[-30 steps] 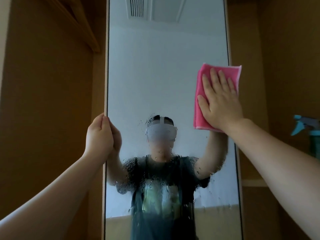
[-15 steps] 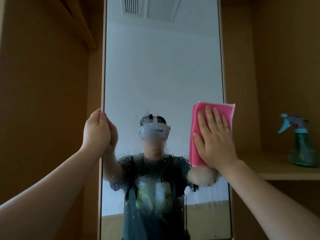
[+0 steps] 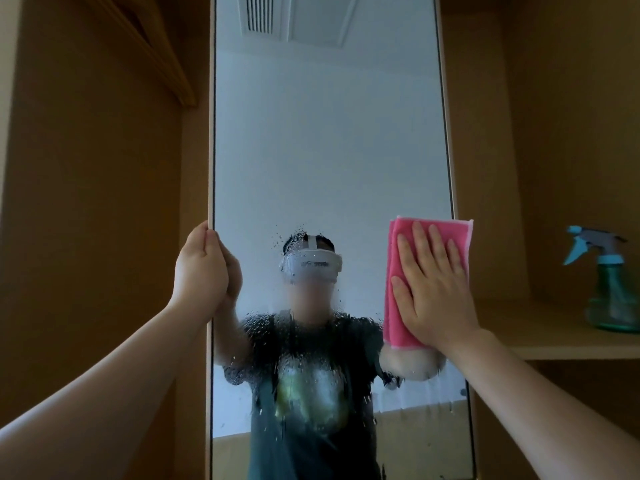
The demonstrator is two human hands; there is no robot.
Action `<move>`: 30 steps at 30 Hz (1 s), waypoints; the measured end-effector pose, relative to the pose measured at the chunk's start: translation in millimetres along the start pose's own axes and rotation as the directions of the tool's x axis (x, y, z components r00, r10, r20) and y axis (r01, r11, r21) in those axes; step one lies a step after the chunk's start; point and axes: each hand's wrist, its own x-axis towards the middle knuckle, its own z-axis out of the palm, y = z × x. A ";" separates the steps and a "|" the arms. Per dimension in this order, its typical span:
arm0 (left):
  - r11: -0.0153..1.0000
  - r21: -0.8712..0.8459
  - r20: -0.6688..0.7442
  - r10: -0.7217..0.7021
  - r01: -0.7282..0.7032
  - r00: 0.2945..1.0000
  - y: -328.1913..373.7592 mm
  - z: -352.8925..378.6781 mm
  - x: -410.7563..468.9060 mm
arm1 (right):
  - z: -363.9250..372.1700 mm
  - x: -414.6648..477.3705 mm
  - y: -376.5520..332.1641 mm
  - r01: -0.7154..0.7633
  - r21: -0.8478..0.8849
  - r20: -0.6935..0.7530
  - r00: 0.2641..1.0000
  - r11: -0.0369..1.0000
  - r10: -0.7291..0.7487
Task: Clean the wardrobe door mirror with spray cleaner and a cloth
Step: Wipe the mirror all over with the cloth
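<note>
The wardrobe door mirror (image 3: 329, 150) stands upright in the middle of the view, a tall pane in a thin pale frame, with brown wardrobe panels (image 3: 86, 237) on either side. The left hand (image 3: 201, 271) grips the mirror's left edge about halfway up the visible pane, its fingers curled round the frame onto the glass side. The right hand (image 3: 437, 299) lies flat and open on a pink cloth (image 3: 396, 258), fingers straight, slightly spread and pointing up, pressing the cloth against the glass at the mirror's right edge. The cloth is folded into an upright rectangle (a paler trim shows along its top and right side). Its right side overlaps the frame, and its lower left corner shows below the heel of the hand. Just beneath the cloth the glass looks smeared and blurry.

Water droplets (image 3: 277, 341) speckle the lower middle of the pane. They are thickest across the reflected dark T-shirt, with a smaller patch beside the reflected white headset. The upper pane reflects a plain pale wall and a ceiling vent (image 3: 258, 12).

The spray bottle (image 3: 611, 299) has a translucent green body and a blue trigger head with the nozzle pointing left. It stands upright on a wooden shelf (image 3: 540, 344) to the right of the mirror, toward the shelf's right end, well apart from both hands
</note>
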 end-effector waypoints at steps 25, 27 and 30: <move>1.000 0.011 0.035 -0.014 0.014 0.999 -0.1 -5.6 2.1 | -38.5 130.2 -20.3 0.111 0.000 0.007 0.994 0.994 -0.111; 1.000 0.012 0.029 -0.013 0.012 0.999 -0.3 -5.6 1.9 | -37.1 124.0 -21.7 0.122 -0.005 0.009 0.992 0.993 -0.122; 1.000 0.011 0.022 -0.007 0.006 1.000 0.8 -6.0 1.3 | -33.3 110.5 -26.1 0.150 -0.015 0.015 0.989 0.989 -0.150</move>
